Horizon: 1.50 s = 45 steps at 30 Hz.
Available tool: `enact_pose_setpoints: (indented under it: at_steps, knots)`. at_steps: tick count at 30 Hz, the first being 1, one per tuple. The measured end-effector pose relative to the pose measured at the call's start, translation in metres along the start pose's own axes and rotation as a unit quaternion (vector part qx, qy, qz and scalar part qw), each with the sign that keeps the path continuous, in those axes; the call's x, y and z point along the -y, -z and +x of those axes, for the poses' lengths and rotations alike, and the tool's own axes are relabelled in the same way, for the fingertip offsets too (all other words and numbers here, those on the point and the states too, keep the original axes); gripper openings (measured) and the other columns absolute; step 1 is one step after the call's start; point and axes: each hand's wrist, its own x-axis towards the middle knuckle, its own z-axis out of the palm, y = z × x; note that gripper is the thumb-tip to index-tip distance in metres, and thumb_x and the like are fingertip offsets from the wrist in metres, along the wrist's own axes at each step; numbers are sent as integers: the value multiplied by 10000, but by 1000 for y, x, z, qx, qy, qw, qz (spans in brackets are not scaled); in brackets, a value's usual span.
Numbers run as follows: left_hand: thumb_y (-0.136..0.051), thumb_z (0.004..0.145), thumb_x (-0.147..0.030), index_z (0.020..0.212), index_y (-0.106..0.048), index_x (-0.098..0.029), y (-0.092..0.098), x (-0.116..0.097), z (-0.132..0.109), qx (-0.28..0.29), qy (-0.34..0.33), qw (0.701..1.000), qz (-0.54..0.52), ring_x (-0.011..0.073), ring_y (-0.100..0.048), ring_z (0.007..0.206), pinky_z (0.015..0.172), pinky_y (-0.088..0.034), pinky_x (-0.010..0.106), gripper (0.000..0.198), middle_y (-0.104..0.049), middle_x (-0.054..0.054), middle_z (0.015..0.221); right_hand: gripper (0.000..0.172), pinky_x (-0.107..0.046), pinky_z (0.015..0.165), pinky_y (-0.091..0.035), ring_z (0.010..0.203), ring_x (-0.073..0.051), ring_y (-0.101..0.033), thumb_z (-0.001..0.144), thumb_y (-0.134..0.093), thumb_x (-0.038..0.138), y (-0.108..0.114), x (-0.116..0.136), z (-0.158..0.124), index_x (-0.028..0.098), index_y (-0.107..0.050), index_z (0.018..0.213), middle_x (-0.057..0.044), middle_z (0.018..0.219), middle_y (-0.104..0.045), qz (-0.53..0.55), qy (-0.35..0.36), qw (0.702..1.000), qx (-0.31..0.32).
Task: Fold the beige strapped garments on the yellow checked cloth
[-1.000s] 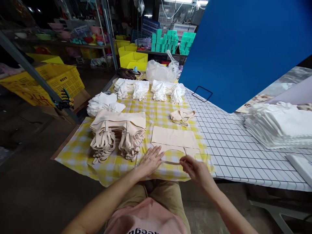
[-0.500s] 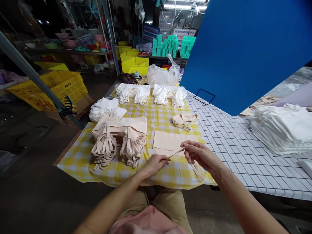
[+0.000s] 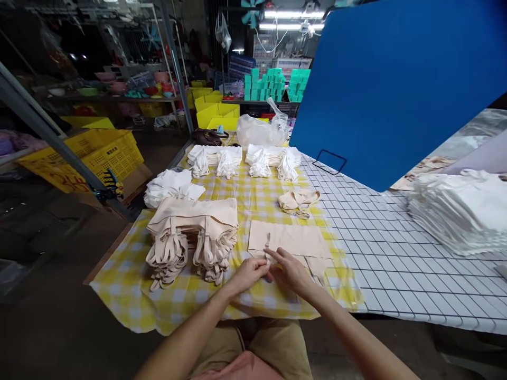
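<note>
My left hand (image 3: pixel 249 273) and my right hand (image 3: pixel 288 270) meet at the near edge of a flat beige cloth bag (image 3: pixel 287 238) lying on the yellow checked cloth (image 3: pixel 257 195). Both hands pinch the bag's narrow beige strap (image 3: pixel 268 241), whose folded end sticks up between the fingertips. A tall stack of folded beige bags (image 3: pixel 194 227) with straps hanging down sits just left of my left hand. A small crumpled beige piece (image 3: pixel 298 199) lies beyond the flat bag.
White folded bags (image 3: pixel 243 157) lie in rows at the far end, with a white heap (image 3: pixel 171 183) at left and a clear plastic bag (image 3: pixel 261 129) behind. A blue board (image 3: pixel 396 79) stands right. More white stacks (image 3: pixel 459 208) rest on the white grid table (image 3: pixel 396 258). Yellow crates (image 3: pixel 99 150) stand left.
My hands came together over the bag's near edge. The strap, earlier stretched between them, is now doubled and pinched upright between both hands.
</note>
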Motion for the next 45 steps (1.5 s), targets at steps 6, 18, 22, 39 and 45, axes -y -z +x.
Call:
enact_pose_setpoints:
  at_steps: [6,18,22,39,45]
  knots:
    - [-450,823,-430,822,-649,-113,0,2,-2,8,14,1000,-23,152,-622,714,722,-456,243,374,-695,58,722,203,-226,597,-352,734,-142,-530,848,-452,106,3,-10,17,193,-623,779,-35,772,-556,-152,50,987,-11]
    - [-450,836,-428,779,-655,-123,0,-2,-6,7,4,1000,15,154,-629,732,717,-447,229,373,-691,53,741,210,-254,570,-292,686,-167,-471,899,-415,151,24,-48,16,195,-595,800,-45,736,-557,-301,77,940,-142]
    - [-442,852,-386,758,-663,-126,2,-4,-8,18,-22,998,50,138,-619,732,700,-433,202,354,-685,43,753,227,-252,592,-314,699,-167,-501,903,-388,141,22,-54,15,190,-578,788,-43,734,-584,-274,56,946,-163]
    - [-542,835,-236,1067,-581,-159,4,-11,38,-82,-139,902,401,207,-517,1011,872,-421,323,248,-594,79,1063,283,-274,554,-455,605,-167,-584,743,-543,446,18,-28,7,179,-585,827,-32,694,-633,328,-169,912,-177]
    - [-540,821,-182,823,-636,-148,5,-10,67,0,-150,849,506,200,-549,932,781,-451,291,101,-610,80,934,346,-318,635,-497,680,-197,-636,682,-656,465,26,-24,3,170,-598,854,-77,763,-687,448,-173,866,-141]
